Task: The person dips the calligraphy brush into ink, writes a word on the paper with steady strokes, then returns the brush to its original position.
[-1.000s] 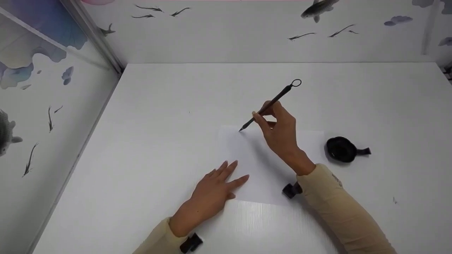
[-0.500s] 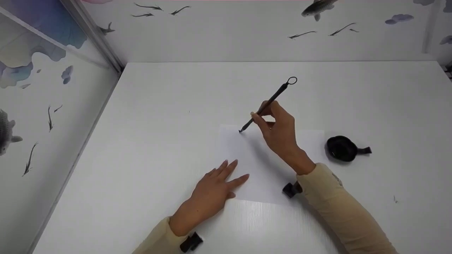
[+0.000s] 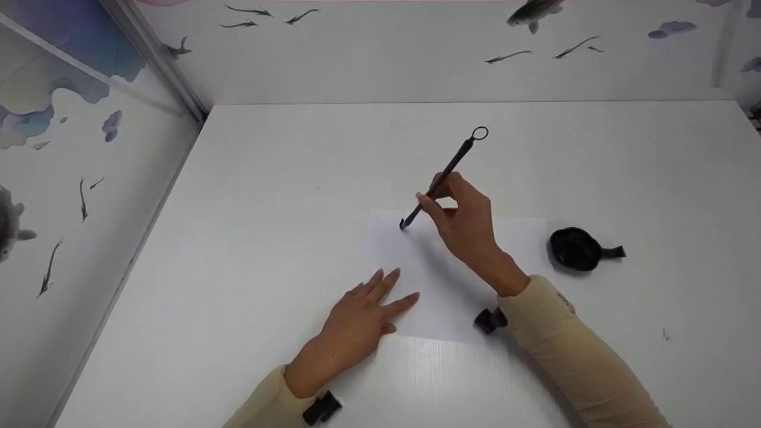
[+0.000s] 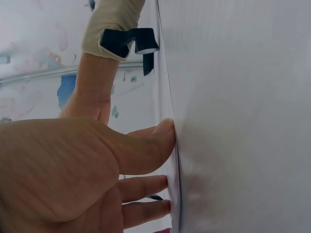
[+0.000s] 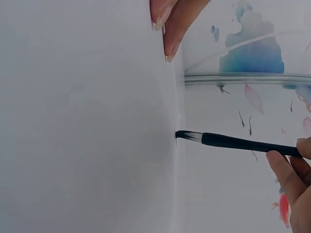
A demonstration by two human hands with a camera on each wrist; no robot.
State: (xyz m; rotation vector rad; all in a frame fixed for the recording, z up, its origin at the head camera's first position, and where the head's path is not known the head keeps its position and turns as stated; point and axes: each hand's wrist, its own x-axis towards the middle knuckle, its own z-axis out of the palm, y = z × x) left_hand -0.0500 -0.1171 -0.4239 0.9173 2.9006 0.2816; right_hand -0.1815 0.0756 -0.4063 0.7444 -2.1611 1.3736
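A dark writing brush (image 3: pixel 450 168) with a ring at its top end is pinched in my right hand (image 3: pixel 467 223). In the right wrist view the brush (image 5: pixel 233 141) has pale bristles with a black, bent tip touching the paper. A short black stroke (image 3: pixel 402 224) shows at that tip, near the upper left corner of the white sheet of paper (image 3: pixel 440 297). My left hand (image 3: pixel 357 324) rests with spread fingers on the sheet's lower left part. In the left wrist view its thumb and fingertips (image 4: pixel 164 127) press down at the paper.
A small black ink dish (image 3: pixel 575 249) with a short handle stands right of the paper. White panels (image 3: pixel 380 59) with painted fish border the table (image 3: pixel 267 178) at the back and left. Black camera mounts (image 3: pixel 323 408) hang at both wrists.
The brush tip has gone down onto the paper and slid slightly toward me, leaving a small black mark. The brush handle now stands steeper. My left hand has stayed in place.
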